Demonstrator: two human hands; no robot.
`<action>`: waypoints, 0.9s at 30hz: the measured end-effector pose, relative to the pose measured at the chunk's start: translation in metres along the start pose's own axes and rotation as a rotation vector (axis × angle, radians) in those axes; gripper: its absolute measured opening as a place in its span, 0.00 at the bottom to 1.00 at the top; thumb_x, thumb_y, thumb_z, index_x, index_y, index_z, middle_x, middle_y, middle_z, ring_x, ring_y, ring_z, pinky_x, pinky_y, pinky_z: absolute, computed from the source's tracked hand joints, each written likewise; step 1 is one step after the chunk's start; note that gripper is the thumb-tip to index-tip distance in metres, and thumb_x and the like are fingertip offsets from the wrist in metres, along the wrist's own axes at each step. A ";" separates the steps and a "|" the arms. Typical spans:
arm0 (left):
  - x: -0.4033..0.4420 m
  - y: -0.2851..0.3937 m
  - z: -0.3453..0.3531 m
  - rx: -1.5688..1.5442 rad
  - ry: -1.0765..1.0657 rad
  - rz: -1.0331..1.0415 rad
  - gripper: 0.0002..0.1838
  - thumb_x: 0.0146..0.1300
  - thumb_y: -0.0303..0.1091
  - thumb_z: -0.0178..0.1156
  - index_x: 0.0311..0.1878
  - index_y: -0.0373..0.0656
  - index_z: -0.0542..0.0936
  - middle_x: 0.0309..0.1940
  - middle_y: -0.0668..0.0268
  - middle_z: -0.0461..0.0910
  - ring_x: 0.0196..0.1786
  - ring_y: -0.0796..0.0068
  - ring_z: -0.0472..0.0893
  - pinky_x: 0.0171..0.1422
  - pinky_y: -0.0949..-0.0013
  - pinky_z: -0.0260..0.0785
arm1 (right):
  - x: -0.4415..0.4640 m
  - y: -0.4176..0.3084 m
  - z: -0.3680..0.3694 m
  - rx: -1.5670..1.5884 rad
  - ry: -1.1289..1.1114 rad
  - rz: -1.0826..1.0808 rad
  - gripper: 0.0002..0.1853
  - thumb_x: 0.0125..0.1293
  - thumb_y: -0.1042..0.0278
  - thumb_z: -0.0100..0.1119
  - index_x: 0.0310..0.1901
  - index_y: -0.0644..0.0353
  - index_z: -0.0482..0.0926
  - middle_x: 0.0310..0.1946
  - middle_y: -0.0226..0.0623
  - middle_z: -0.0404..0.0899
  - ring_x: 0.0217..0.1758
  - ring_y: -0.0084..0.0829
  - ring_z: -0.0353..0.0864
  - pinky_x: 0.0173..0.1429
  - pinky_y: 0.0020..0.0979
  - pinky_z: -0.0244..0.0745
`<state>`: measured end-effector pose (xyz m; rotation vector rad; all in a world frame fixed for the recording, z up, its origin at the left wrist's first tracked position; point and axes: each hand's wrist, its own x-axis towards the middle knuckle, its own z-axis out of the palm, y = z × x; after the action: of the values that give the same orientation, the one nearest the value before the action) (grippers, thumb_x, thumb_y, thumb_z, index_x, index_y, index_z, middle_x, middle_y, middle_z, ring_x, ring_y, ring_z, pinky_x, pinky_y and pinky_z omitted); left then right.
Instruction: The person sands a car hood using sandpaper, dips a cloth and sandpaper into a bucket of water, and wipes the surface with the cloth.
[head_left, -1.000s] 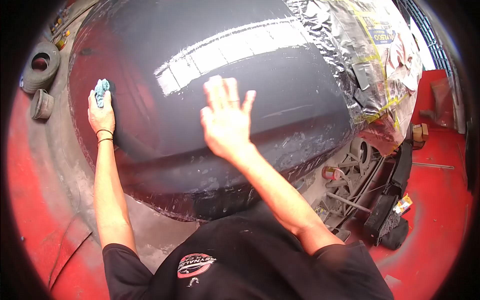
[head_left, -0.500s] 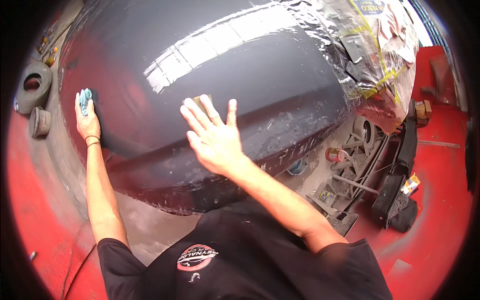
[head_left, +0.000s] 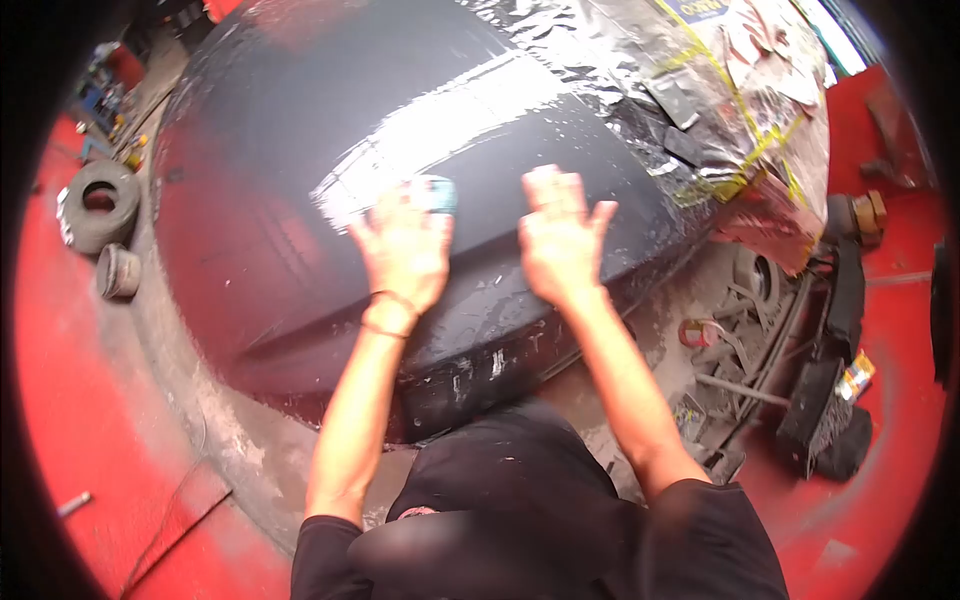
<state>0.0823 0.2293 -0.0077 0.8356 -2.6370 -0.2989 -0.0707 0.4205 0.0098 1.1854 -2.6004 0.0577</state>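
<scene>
A wet, dark car panel (head_left: 290, 130), grey with reddish areas at the left, reflects a bright band of light. My left hand (head_left: 405, 250) is on its middle, fingers pressed on a teal cloth (head_left: 441, 195) that shows beside the fingertips. To the right, my right hand (head_left: 562, 240) lies flat on the same panel with its fingers stretched forward and the thumb apart. Motion blurs its fingertips, and whatever may be under them is hidden.
Foil and plastic sheeting (head_left: 735, 110) with yellow tape covers the panel's right side. Tyres (head_left: 100, 207) stand on the floor at the left. Metal parts, a red can (head_left: 695, 333) and a black box-like part (head_left: 810, 405) lie at the lower right.
My left hand has moved right with the cloth, from the panel's left edge to its middle. My right hand has shifted right; the brown piece seen under its fingers earlier no longer shows.
</scene>
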 end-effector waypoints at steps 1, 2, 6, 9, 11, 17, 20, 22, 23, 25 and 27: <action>0.002 0.024 0.003 -0.033 -0.053 0.051 0.37 0.85 0.60 0.52 0.89 0.53 0.68 0.89 0.53 0.63 0.92 0.46 0.56 0.89 0.20 0.34 | 0.012 0.034 0.007 -0.123 0.024 0.116 0.31 0.86 0.54 0.43 0.87 0.45 0.67 0.93 0.36 0.55 0.96 0.50 0.49 0.87 0.85 0.33; 0.000 0.048 0.002 -0.112 -0.049 0.069 0.42 0.81 0.62 0.56 0.89 0.49 0.66 0.90 0.49 0.61 0.92 0.39 0.54 0.89 0.18 0.33 | 0.031 0.061 -0.022 -0.108 -0.211 0.210 0.30 0.87 0.55 0.42 0.86 0.48 0.69 0.92 0.37 0.56 0.95 0.50 0.50 0.85 0.88 0.34; 0.014 0.078 -0.028 -0.568 0.048 0.198 0.58 0.71 0.58 0.76 0.92 0.40 0.56 0.92 0.46 0.55 0.93 0.44 0.55 0.96 0.44 0.40 | 0.050 0.098 -0.070 1.324 -0.187 0.330 0.28 0.90 0.54 0.41 0.81 0.55 0.76 0.81 0.39 0.78 0.87 0.38 0.70 0.89 0.59 0.57; 0.028 0.082 -0.069 -1.257 -0.140 0.018 0.60 0.68 0.60 0.78 0.91 0.35 0.58 0.89 0.44 0.62 0.93 0.48 0.55 0.95 0.51 0.47 | 0.033 0.041 -0.094 2.035 -0.377 0.407 0.25 0.89 0.53 0.45 0.68 0.56 0.87 0.69 0.44 0.86 0.79 0.33 0.76 0.82 0.48 0.69; 0.034 0.073 -0.086 -1.619 -0.405 -0.108 0.51 0.74 0.55 0.75 0.88 0.35 0.63 0.84 0.50 0.69 0.85 0.57 0.68 0.89 0.54 0.61 | 0.033 -0.003 -0.111 1.992 -0.341 0.602 0.24 0.89 0.52 0.46 0.59 0.59 0.90 0.61 0.45 0.89 0.69 0.32 0.83 0.76 0.43 0.75; 0.027 0.043 -0.100 -1.590 0.015 -0.346 0.26 0.88 0.47 0.60 0.76 0.39 0.82 0.66 0.61 0.88 0.69 0.69 0.85 0.77 0.63 0.76 | 0.048 -0.037 -0.071 0.972 0.204 -0.031 0.29 0.77 0.39 0.66 0.68 0.51 0.84 0.66 0.49 0.82 0.73 0.56 0.79 0.78 0.63 0.68; 0.035 0.001 -0.078 -0.838 0.330 -0.245 0.26 0.91 0.45 0.55 0.78 0.36 0.79 0.73 0.55 0.84 0.77 0.65 0.81 0.82 0.61 0.73 | 0.021 -0.042 -0.039 0.630 0.173 -0.228 0.39 0.67 0.37 0.76 0.73 0.53 0.81 0.75 0.45 0.71 0.86 0.58 0.61 0.85 0.80 0.50; 0.034 -0.006 -0.053 -0.595 0.289 -0.185 0.25 0.89 0.41 0.57 0.79 0.37 0.78 0.76 0.47 0.82 0.80 0.56 0.79 0.84 0.59 0.70 | 0.021 -0.035 -0.007 0.604 0.215 -0.323 0.34 0.66 0.45 0.79 0.67 0.53 0.82 0.71 0.42 0.76 0.84 0.55 0.65 0.86 0.75 0.53; 0.026 -0.017 -0.027 -0.376 0.283 -0.054 0.26 0.87 0.40 0.60 0.79 0.37 0.77 0.78 0.46 0.79 0.82 0.46 0.76 0.87 0.52 0.66 | 0.024 -0.031 0.005 0.630 0.224 -0.354 0.31 0.65 0.48 0.80 0.65 0.54 0.83 0.69 0.41 0.77 0.83 0.53 0.68 0.87 0.72 0.54; -0.005 0.003 -0.007 -0.106 0.113 -0.022 0.33 0.84 0.51 0.59 0.83 0.41 0.73 0.83 0.46 0.72 0.87 0.38 0.65 0.90 0.34 0.54 | 0.032 -0.022 0.012 0.693 0.269 -0.370 0.21 0.66 0.62 0.78 0.57 0.55 0.82 0.63 0.37 0.83 0.78 0.46 0.76 0.87 0.61 0.60; -0.031 0.045 -0.008 0.031 -0.058 0.022 0.41 0.82 0.52 0.61 0.90 0.43 0.63 0.90 0.52 0.62 0.93 0.43 0.56 0.91 0.23 0.41 | 0.058 -0.005 0.002 0.743 0.208 -0.296 0.21 0.65 0.71 0.76 0.59 0.55 0.83 0.63 0.40 0.83 0.71 0.49 0.81 0.77 0.56 0.74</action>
<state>0.0862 0.2829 0.0044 0.8184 -2.7091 -0.2816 -0.1040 0.3742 0.0237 1.6635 -2.2325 1.0940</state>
